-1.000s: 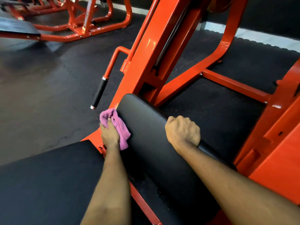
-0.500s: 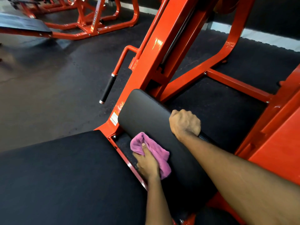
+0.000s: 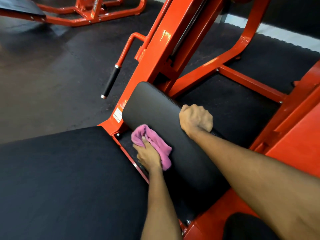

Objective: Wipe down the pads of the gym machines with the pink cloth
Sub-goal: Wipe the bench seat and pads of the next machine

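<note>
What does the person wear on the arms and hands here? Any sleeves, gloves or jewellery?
Nothing that shows. The left hand and the right hand have no gloves, and no ring is seen on the fingers in view. The left forearm and the right forearm are uncovered to the picture's edge: no sleeve, watch or bracelet.

This is a gym floor. A heavy machine frame (image 3: 166, 54) of orange-painted steel stands over dark rubber flooring (image 3: 52, 75). It carries thick black upholstered pads, a narrow pad (image 3: 155, 108) and a wide pad (image 3: 60, 179) beside it. A bent handle (image 3: 110, 82) with a black grip sticks out from the frame, and another orange machine (image 3: 90, 13) sits further back.
</note>
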Available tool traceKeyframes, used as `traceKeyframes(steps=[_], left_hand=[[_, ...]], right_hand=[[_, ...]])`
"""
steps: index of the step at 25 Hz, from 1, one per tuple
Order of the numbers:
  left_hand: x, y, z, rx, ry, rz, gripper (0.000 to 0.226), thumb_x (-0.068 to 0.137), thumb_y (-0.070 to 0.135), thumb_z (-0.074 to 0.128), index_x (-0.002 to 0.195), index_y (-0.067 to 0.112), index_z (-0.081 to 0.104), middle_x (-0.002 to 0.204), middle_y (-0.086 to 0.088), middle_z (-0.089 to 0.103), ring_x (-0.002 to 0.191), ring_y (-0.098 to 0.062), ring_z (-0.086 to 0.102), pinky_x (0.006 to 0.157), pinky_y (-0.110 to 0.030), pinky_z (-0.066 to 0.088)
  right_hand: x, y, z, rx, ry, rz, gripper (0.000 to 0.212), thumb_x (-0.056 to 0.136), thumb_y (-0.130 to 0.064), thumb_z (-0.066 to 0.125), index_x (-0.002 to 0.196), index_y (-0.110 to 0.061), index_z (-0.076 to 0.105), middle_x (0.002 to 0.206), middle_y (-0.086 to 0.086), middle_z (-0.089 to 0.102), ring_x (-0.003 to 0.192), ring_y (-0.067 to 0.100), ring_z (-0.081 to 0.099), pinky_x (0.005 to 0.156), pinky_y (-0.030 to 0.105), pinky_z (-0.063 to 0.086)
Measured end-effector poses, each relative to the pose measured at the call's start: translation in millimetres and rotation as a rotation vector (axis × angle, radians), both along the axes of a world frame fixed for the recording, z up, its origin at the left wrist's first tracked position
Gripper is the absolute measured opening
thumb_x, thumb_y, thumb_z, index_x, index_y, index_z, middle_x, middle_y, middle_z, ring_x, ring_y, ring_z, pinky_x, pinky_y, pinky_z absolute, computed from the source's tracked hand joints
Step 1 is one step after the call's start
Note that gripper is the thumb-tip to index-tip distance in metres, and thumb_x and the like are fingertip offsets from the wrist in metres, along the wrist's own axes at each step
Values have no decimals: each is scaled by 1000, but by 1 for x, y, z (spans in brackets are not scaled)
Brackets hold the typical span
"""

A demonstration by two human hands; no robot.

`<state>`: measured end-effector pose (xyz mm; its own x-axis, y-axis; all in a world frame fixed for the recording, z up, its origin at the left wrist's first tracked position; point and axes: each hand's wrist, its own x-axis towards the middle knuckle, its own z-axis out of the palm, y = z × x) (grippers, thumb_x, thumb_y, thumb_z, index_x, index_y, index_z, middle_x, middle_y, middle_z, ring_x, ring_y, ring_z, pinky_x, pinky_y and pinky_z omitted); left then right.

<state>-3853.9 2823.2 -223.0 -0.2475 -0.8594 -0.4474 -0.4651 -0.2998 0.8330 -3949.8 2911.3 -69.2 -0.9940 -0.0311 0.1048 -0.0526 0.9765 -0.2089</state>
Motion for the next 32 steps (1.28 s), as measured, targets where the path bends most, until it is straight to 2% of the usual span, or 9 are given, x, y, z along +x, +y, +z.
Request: traceKeyframes(steps=[5,8,10,12,16,22,24,27,32], left_hand=[[81,109,47,226,79,-81,56,99,61,36,126,16,55,112,-24,64,105,-40,61,79,-35,40],[90,125,49,243,82,-98,50,99,58,38,123,16,52,109,-25,64,103,-42,61,79,-40,44],[86,115,62,134,81,-119,48,101,54,39,124,12,47,115,-28,63,106,-45,61,80,-42,46],[70,94,63,65,71,-101,49,101,51,39,125,8,41,119,-29,61,108,-46,60,78,-41,44],[68,115,57,-20,63,-46,53,99,55,39,124,9,39,117,-31,61,104,-48,60,81,-49,48],[109,208,51,148,43,-43,56,99,53,43,131,7,42,115,-34,62,103,-48,61,80,-47,47],[123,218,61,35,44,-106,55,98,50,44,130,6,43,115,-28,63,98,-45,63,75,-44,46],[138,215,87,-400,71,-249,70,93,63,36,134,7,44,123,-19,55,100,-42,61,76,-46,49],[90,210,109,-1127,-112,-909,75,78,55,50,148,32,37,160,-7,28,136,-40,33,104,-59,34]], right_hand=[[13,26,22,-166,-269,145,56,107,-44,23,127,-7,61,128,25,63,120,42,59,96,44,45],[32,85,23,-296,-303,177,48,107,-44,29,118,-11,63,123,24,65,117,42,59,101,46,44],[50,150,18,-51,-4,182,42,103,-38,35,104,-11,68,111,19,71,114,37,61,109,47,36],[63,219,9,258,251,191,38,94,-36,44,109,-13,71,127,14,67,134,33,49,119,50,17],[71,295,-10,497,228,331,60,96,-44,34,153,-25,42,170,3,11,156,34,-1,120,61,0],[62,295,-15,559,209,333,64,97,-47,26,158,-26,31,170,4,0,155,34,-12,117,61,-11],[64,294,-9,513,154,342,65,98,-46,25,160,-27,25,170,2,-6,154,34,-17,115,59,-18],[65,296,1,396,34,379,67,104,-43,32,162,-29,2,167,-5,-19,149,25,-31,116,56,-20],[58,306,24,-191,-127,439,72,106,-20,42,160,-30,-4,169,-9,-7,152,6,-18,118,35,-18]])
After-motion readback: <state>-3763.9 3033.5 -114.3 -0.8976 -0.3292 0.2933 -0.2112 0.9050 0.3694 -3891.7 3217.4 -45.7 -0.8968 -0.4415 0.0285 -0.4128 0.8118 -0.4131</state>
